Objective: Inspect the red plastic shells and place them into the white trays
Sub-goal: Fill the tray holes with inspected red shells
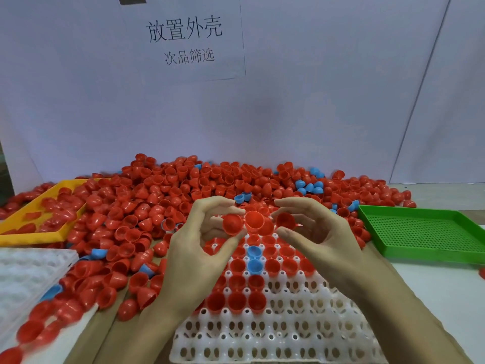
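Holding three red hemispherical plastic shells above the far end of the white moulded plastic tray with egg-shaped cells [283, 334]: the first red shell [232, 224] dome toward the camera, pinched between thumb and curled fingers of the left hand [194, 248]; the second red shell [258, 223], open side up, between the two hands, touching the first, which hand bears it not clear; the third red shell [286, 220] gripped by the curled fingers and thumb of the right hand [322, 232]. Seated already in the tray's far cells, below the hands, rows of red shells [237, 300] open side up, with two blue plastic shells [254, 260] among them; near cells bare, pierced with holes. Heaped beyond the tray and to its left, a big loose pile of red plastic shells [162, 200], with scattered blue shells [309, 186] in it. Left of the tray, a second white cell tray [29, 274], blurred, with loose shells along its edge. Farther left and behind that, a yellow plastic tray [34, 235] holding red shells. Right of the tray, a green perforated plastic tray [430, 232]. Behind the pile, a white backboard [315, 101] with a paper sign [183, 38] printed in Chinese characters.
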The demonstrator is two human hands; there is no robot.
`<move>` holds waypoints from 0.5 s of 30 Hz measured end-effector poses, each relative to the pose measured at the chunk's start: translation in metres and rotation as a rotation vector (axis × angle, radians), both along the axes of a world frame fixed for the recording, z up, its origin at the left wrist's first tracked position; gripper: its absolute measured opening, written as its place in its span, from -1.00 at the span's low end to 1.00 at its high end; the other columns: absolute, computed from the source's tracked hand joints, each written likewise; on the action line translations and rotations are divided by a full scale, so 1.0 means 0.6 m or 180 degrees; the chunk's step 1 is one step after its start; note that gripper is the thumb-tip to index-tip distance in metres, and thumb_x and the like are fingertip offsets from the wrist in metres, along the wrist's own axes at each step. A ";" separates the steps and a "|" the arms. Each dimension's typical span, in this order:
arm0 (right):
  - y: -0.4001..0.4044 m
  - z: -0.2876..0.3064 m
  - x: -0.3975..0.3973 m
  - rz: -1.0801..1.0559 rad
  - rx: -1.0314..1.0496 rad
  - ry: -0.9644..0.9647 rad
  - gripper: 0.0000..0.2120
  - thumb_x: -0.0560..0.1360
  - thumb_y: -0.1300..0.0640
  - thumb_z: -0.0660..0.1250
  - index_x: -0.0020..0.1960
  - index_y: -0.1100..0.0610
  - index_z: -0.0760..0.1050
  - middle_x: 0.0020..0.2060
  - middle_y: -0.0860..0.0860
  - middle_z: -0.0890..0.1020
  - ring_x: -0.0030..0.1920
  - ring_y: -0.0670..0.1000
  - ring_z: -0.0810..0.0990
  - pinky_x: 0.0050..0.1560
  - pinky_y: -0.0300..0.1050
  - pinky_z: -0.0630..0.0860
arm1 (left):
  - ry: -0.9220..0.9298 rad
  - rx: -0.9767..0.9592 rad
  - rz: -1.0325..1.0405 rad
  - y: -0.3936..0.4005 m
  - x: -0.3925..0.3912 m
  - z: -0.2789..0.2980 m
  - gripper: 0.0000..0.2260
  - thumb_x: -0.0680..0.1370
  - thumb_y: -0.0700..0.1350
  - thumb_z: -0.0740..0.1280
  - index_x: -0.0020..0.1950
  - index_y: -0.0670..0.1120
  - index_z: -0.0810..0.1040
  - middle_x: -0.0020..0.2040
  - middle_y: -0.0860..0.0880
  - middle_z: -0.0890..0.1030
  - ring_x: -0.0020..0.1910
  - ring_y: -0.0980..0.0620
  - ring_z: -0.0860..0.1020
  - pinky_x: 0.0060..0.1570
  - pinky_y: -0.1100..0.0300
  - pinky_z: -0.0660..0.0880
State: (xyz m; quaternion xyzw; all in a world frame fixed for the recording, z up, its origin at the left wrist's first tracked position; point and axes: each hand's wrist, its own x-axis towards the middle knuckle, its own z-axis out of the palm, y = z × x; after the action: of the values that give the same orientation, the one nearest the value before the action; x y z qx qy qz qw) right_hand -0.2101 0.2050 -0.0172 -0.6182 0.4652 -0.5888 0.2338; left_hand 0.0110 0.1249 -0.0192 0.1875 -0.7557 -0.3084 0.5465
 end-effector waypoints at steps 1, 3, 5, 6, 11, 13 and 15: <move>-0.001 -0.001 0.000 -0.0063 0.0039 0.0017 -0.64 0.56 0.16 0.51 0.32 -0.05 0.60 0.16 -0.01 0.71 0.20 0.06 0.70 0.18 -0.08 0.66 | 0.0012 0.0049 -0.0063 0.001 -0.001 -0.001 -0.57 0.52 -0.18 0.54 0.33 0.03 0.49 0.16 0.07 0.70 0.10 0.00 0.71 0.07 0.25 0.61; -0.003 -0.004 0.005 -0.0285 0.0123 -0.0003 -0.71 0.56 0.07 0.49 0.27 -0.05 0.62 0.08 -0.01 0.73 0.08 0.07 0.75 0.07 -0.06 0.69 | 0.0030 0.0185 -0.0130 0.004 -0.003 -0.003 -0.58 0.51 -0.15 0.55 0.30 0.00 0.50 0.15 0.04 0.70 0.07 -0.04 0.72 0.06 0.21 0.63; -0.005 -0.006 0.013 -0.0428 0.0219 -0.0132 -0.79 0.58 0.04 0.43 0.21 0.00 0.63 -0.08 0.05 0.74 -0.12 0.09 0.76 -0.14 -0.07 0.69 | 0.0048 0.0424 -0.0196 0.008 -0.004 -0.005 -0.69 0.54 -0.09 0.53 0.23 -0.01 0.54 0.07 0.00 0.71 -0.04 -0.07 0.74 -0.02 0.17 0.65; -0.005 -0.008 0.016 -0.0463 0.0288 -0.0164 -0.83 0.61 0.04 0.38 0.18 0.03 0.63 -0.17 0.08 0.72 -0.21 0.09 0.75 -0.22 -0.07 0.68 | 0.0042 0.0564 -0.0258 0.009 -0.005 -0.005 -0.77 0.57 -0.04 0.49 0.18 -0.01 0.56 0.00 -0.03 0.72 -0.13 -0.09 0.73 -0.08 0.16 0.66; -0.007 -0.014 0.026 -0.0412 0.0569 -0.0109 -0.78 0.65 -0.05 0.30 0.06 0.03 0.66 -0.36 0.02 0.61 -0.41 -0.02 0.59 -0.34 -0.12 0.57 | -0.0034 0.1098 -0.0547 0.012 -0.012 -0.006 -0.85 0.71 -0.01 0.27 0.08 -0.03 0.59 -0.14 -0.13 0.72 -0.29 -0.10 0.68 -0.25 0.16 0.62; -0.012 -0.020 0.031 -0.0543 0.0611 -0.0109 -0.86 0.62 -0.03 0.38 0.06 0.01 0.67 -0.28 0.02 0.67 -0.37 -0.03 0.65 -0.31 -0.16 0.58 | -0.0009 0.1301 -0.0640 0.012 -0.015 -0.006 -0.83 0.71 0.01 0.27 0.09 -0.04 0.60 -0.14 -0.14 0.72 -0.27 -0.09 0.69 -0.23 0.19 0.61; -0.017 -0.031 0.033 -0.0692 0.0748 -0.0145 -0.85 0.57 0.01 0.48 0.12 -0.03 0.66 -0.14 -0.02 0.74 -0.26 -0.02 0.75 -0.21 -0.16 0.65 | -0.0014 0.1448 -0.0709 0.010 -0.015 -0.005 -0.84 0.67 0.02 0.32 0.11 -0.03 0.61 -0.15 -0.13 0.71 -0.22 -0.05 0.70 -0.14 0.24 0.61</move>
State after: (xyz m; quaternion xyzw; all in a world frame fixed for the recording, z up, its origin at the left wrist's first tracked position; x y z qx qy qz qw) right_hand -0.1901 0.1951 -0.0356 -0.5191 0.5897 -0.5661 0.2499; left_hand 0.0017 0.1311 -0.0222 0.2219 -0.6840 -0.5284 0.4513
